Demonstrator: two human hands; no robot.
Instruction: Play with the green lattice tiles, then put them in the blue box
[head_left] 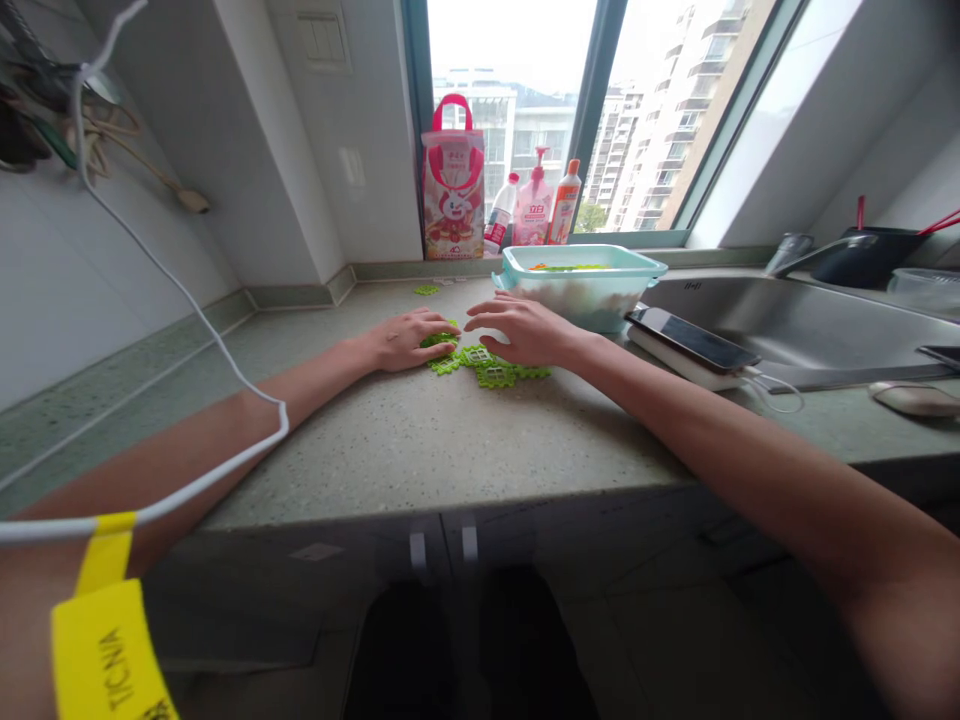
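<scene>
Several bright green plastic gear-edged pieces [498,374] lie together on the countertop in front of me. My left hand [412,340] rests palm down at their left side, thumb and fingers apart, with green showing between them. From the right, my right hand [521,328] reaches over the pieces, its fingers spread and slightly curled. Nothing shows in its grasp. Both hands hide part of the green pieces. Farther back on the counter lies a separate small green piece [427,290].
A light blue plastic tub [577,290] with colourful contents stands behind my right hand. Right of it are a phone [694,338] on a white block, the steel sink [795,310] and a computer mouse [915,399]. Bottles [534,205] and a pink bag [454,195] line the window. A white cable [187,300] crosses my left forearm.
</scene>
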